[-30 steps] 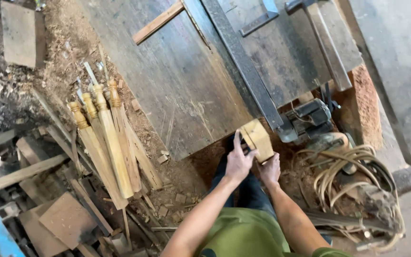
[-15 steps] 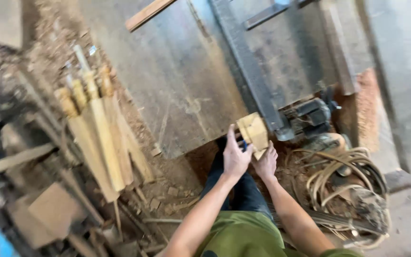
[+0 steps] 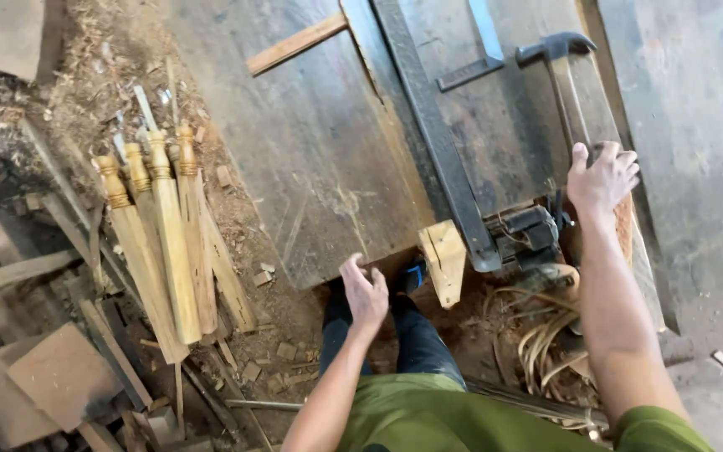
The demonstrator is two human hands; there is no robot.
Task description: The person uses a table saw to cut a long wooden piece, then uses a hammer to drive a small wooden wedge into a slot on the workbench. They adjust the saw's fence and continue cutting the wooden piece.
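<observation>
Soft, even daylight fills the frame, brightest on the pale concrete at the upper right and on the right hand (image 3: 602, 178). Shadows are faint, deepest among the scrap at the lower left. No glare; edges look slightly soft, the centre fairly sharp

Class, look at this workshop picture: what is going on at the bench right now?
A person in a green shirt stands at a worn wooden workbench. The left hand rests open at the bench's near edge, beside a pale wooden block. The right hand reaches to the bench's right side, just below a hammer. Turned wooden legs lean in a bundle on the left, amid sawdust and offcuts.
</observation>
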